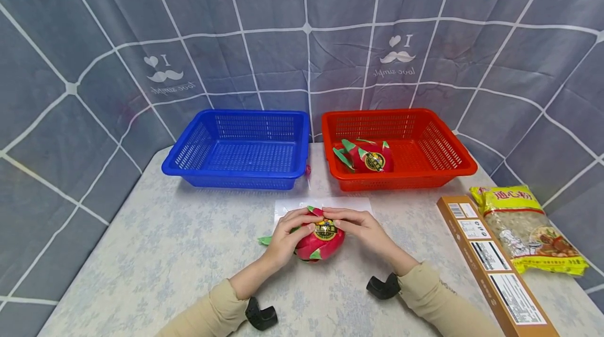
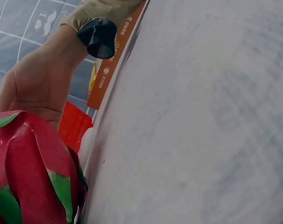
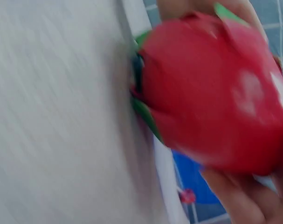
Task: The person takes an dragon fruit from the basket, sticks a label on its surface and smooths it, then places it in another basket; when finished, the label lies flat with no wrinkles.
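A pinkish-red dragon fruit (image 1: 321,247) with green-tipped scales and a black-and-gold round label is held between both hands over the near middle of the table. My left hand (image 1: 284,236) grips its left side, thumb toward the label and fingers over the top. From the right, my right hand (image 1: 364,228) holds it, fingers along the top and thumb beside the label. The fruit (image 2: 31,172) fills the lower left of the left wrist view, and the fruit (image 3: 206,98) looms large in the right wrist view. A white sheet (image 1: 358,204) lies just behind the hands.
A blue basket (image 1: 240,173) stands at the back left. The red basket (image 1: 401,174) beside it contains another dragon fruit (image 1: 377,158). At right lie a long brown box (image 1: 493,269) and a yellow food bag (image 1: 530,229). A grey curtain (image 1: 269,59) surrounds the table.
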Available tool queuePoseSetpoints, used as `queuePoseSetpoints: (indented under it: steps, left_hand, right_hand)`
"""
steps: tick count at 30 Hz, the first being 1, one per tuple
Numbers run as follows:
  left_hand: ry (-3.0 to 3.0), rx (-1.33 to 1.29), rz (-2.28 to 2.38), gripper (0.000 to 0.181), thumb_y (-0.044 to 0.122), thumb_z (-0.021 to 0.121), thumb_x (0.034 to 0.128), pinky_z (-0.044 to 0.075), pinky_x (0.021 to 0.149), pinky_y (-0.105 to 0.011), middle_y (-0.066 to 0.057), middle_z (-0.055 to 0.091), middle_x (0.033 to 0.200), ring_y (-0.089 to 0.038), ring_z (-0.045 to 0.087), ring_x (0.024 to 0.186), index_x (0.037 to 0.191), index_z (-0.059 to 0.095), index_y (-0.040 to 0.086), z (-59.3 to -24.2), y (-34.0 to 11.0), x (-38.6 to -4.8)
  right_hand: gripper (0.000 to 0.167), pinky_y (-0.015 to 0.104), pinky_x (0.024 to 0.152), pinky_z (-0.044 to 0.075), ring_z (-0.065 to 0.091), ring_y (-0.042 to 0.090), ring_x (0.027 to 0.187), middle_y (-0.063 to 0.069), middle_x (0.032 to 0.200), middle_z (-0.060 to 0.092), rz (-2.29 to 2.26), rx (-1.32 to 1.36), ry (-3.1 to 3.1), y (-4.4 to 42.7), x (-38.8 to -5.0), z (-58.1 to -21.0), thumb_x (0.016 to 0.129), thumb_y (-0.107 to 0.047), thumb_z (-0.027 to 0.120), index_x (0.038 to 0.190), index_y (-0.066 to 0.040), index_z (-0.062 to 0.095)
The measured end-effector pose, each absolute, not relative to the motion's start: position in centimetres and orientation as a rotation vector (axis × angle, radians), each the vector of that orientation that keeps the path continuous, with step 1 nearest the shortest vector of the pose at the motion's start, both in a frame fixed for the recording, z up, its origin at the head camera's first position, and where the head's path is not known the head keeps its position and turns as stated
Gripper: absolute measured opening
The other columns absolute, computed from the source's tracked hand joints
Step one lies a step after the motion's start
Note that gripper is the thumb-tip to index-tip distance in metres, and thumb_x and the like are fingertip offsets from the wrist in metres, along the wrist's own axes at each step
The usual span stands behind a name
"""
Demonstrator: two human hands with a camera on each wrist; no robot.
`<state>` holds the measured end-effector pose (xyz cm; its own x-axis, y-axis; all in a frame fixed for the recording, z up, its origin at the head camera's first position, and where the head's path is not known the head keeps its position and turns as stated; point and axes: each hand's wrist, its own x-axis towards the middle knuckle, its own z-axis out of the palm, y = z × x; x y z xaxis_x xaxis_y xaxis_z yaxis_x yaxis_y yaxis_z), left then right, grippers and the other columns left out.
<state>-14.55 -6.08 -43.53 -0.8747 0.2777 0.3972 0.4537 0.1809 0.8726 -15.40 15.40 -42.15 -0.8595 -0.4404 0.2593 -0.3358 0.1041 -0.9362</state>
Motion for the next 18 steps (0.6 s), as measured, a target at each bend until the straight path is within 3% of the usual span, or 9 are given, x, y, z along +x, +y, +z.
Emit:
queuePoseSetpoints:
  steps: [5, 9, 13, 18]
  left_hand:
    - [-2.289, -0.789, -1.640, 0.020, 0.009, 0.062, 0.0855, 0.029, 0.097, -0.052, -0.007, 0.060, 0.120, -0.026, 0.048, 0.117, 0.102, 0.073, 0.011, -43.7, -6.0, -14.4]
    - [-2.281, -0.869, -1.499, 0.024, 0.016, 0.071, 0.0796, 0.032, 0.094, -0.049, -0.003, 0.059, 0.119, -0.023, 0.048, 0.115, 0.104, 0.070, 0.017, -43.9, -5.9, -14.3]
    - [-2.296, -0.866, -1.491, 0.031, 0.020, 0.077, 0.0738, 0.034, 0.091, -0.048, -0.001, 0.058, 0.119, -0.021, 0.046, 0.115, 0.104, 0.069, 0.020, -43.9, -5.9, -14.2]
    - [-2.276, -0.836, -1.710, 0.023, 0.013, 0.074, 0.0765, 0.027, 0.095, -0.051, -0.005, 0.058, 0.118, -0.023, 0.045, 0.116, 0.100, 0.073, 0.013, -43.6, -6.0, -14.0]
  right_hand:
    - [0.019, 0.024, 0.085, 0.049, 0.061, 0.012, 0.104, 0.011, 0.111, 0.067, -1.988, -0.621, 2.409, 14.2, -14.8, -42.3, 0.087, -0.011, 0.068, 0.102, -0.001, 0.071]
    - [0.014, 0.025, 0.081, 0.051, 0.064, 0.014, 0.096, 0.008, 0.103, 0.069, -2.022, -0.516, 2.457, 13.8, -14.5, -42.2, 0.084, -0.013, 0.071, 0.094, -0.004, 0.073]
    - [0.012, 0.026, 0.081, 0.051, 0.063, 0.015, 0.098, 0.008, 0.104, 0.069, -1.978, -0.554, 2.468, 13.9, -14.5, -41.9, 0.083, -0.013, 0.072, 0.093, -0.006, 0.072]
    - [0.017, 0.029, 0.081, 0.052, 0.058, 0.016, 0.105, 0.010, 0.110, 0.065, -1.829, -0.770, 2.462, 14.7, -14.9, -41.8, 0.083, -0.002, 0.070, 0.100, -0.002, 0.071]
